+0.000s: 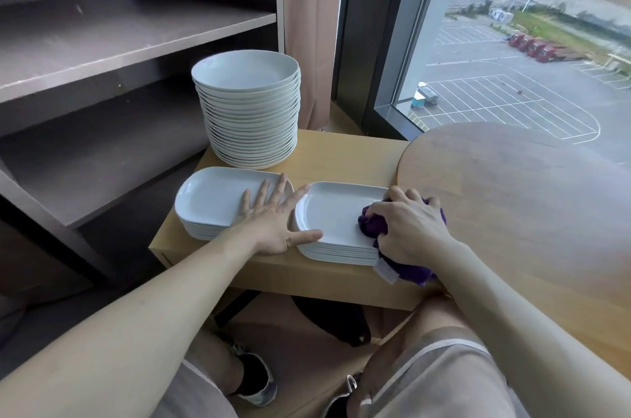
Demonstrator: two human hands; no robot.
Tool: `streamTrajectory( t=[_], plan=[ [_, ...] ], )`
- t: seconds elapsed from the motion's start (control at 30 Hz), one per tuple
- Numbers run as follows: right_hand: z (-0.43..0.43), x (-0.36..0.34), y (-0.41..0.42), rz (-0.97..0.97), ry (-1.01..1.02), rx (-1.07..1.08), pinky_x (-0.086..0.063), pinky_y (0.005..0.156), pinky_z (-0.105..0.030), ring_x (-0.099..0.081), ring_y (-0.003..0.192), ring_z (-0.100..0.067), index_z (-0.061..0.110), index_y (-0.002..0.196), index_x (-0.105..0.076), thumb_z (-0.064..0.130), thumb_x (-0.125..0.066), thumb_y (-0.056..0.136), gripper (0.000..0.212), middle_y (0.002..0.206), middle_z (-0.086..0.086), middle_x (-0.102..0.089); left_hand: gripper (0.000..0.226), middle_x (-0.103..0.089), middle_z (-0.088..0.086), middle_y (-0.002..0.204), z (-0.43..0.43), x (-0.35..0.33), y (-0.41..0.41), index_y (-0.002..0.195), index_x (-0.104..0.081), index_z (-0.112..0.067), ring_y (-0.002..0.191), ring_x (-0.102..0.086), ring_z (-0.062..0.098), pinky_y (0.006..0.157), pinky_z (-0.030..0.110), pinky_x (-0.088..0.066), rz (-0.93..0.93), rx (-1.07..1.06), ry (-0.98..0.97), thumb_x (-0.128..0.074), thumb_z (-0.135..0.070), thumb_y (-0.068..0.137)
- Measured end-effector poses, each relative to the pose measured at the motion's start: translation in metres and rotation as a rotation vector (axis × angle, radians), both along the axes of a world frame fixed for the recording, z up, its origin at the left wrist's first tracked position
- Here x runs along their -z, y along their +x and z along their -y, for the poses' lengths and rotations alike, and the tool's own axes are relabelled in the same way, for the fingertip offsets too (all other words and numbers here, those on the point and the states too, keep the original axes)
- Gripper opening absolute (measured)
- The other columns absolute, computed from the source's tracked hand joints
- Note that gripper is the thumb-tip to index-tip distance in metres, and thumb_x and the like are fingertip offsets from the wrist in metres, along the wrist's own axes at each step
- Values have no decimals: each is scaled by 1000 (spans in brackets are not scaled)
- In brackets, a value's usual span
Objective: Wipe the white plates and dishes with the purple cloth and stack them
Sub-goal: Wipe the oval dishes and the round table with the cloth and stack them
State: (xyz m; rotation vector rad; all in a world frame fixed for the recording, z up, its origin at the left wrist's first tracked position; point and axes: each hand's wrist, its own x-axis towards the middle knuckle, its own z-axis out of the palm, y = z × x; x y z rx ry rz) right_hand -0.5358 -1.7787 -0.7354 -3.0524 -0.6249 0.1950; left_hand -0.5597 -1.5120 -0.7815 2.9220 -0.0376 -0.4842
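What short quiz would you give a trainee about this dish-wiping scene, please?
1. True or false: the right hand grips the purple cloth on the top dish of the right-hand stack of rectangular dishes.
2. How many stacks of white crockery stand on the light wooden table? A) one B) three C) five
3. Fill in: the left hand lies flat, its fingers on the left-hand stack of rectangular dishes; behind it, the tall plate stack holds plates of ____ shape.
Key: 1 true; 2 B; 3 round.
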Motion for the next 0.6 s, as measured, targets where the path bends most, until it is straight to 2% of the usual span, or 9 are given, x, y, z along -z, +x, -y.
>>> streamTrajectory(
  t=[0.17,0.37,0.6],
  plan=[
    [-18,-5,-15,-73,75,-112,-27,97,-45,-40,119,-20,46,118,-63,28,-57,77,45,116,15,-46,114,40,-3,162,0,1,2,150,27,-57,151,33,26,121,58,16,-12,13,3,-25,-103,60],
    [-50,1,-11,-53,165,-179,-29,105,-49,-41,120,-19,48,120,-63,31,-62,84,40,119,14,-47,136,44,-4,159,-2,2,3,145,31,-61,150,35,27,120,58,18,-30,25,-28,-34,-112,37],
    [-73,8,8,-2,168,-181,-35,97,-50,-43,113,-24,45,130,-60,35,-59,90,40,126,6,-48,129,39,-4,162,2,2,1,148,26,-60,151,32,27,122,59,15,6,8,-34,-43,-108,50]
  ],
)
